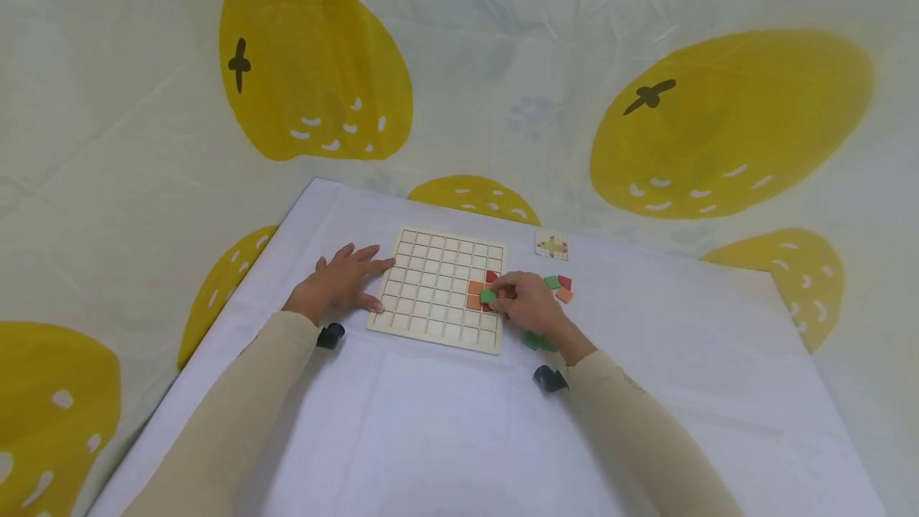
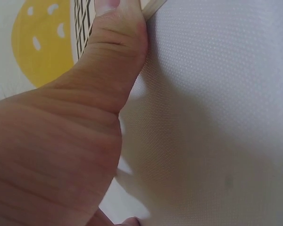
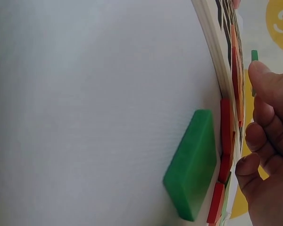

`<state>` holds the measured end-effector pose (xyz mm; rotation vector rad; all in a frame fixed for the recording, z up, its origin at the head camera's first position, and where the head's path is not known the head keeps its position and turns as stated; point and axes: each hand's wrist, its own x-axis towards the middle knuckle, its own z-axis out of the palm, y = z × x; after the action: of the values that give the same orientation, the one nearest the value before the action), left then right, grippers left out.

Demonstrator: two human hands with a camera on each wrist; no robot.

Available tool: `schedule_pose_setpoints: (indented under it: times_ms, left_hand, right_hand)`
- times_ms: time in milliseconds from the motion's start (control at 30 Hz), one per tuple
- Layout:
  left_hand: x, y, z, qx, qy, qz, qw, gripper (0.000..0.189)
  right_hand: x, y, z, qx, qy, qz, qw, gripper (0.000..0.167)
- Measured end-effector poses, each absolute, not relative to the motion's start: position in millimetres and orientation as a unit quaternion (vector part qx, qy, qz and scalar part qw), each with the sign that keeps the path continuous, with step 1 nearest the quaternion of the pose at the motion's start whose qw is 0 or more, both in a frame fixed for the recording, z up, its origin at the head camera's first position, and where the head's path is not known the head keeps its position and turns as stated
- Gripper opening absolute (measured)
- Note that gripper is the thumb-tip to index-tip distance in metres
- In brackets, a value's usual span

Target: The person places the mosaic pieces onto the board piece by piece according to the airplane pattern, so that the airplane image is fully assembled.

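A light wooden grid board (image 1: 424,286) lies on the white-covered table. My left hand (image 1: 337,282) rests at its left side with fingers spread, fingertip and thumb on the edge. In the left wrist view the thumb (image 2: 115,42) lies along the board's border. Between thumb and fingertips my right hand (image 1: 531,305) pinches a small green tile (image 1: 487,296), held over the right part of the board. Orange tiles (image 1: 475,301) and a red tile (image 1: 491,276) sit in the grid around it, partly hidden by that hand. The right wrist view shows the pinched green tile (image 3: 254,55) above the board.
Beyond the board's right corner lies a small pattern card (image 1: 551,245). Loose green (image 1: 551,282), red (image 1: 565,283) and orange (image 1: 565,295) tiles lie right of the right hand. More green tiles (image 1: 531,340) lie under the right wrist. Printed fabric hangs behind the table.
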<state>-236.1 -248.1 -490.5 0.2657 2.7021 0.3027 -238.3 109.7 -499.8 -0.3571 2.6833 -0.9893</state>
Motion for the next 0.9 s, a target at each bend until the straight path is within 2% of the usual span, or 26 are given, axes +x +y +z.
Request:
schedule_pose_setpoints:
  times_ms: [567,900]
  left_hand:
    - [-233,-248,-490,0.1,0.97,0.099,0.198,0.098]
    - [-232,-248,-487,0.103,0.97,0.102,0.194,0.097]
  right_hand:
    - [-241,99,-504,-0.136,0.924,-0.342,0.102,0.019]
    - [-242,94,-503,-0.136,0.923,-0.347,0.099,0.022]
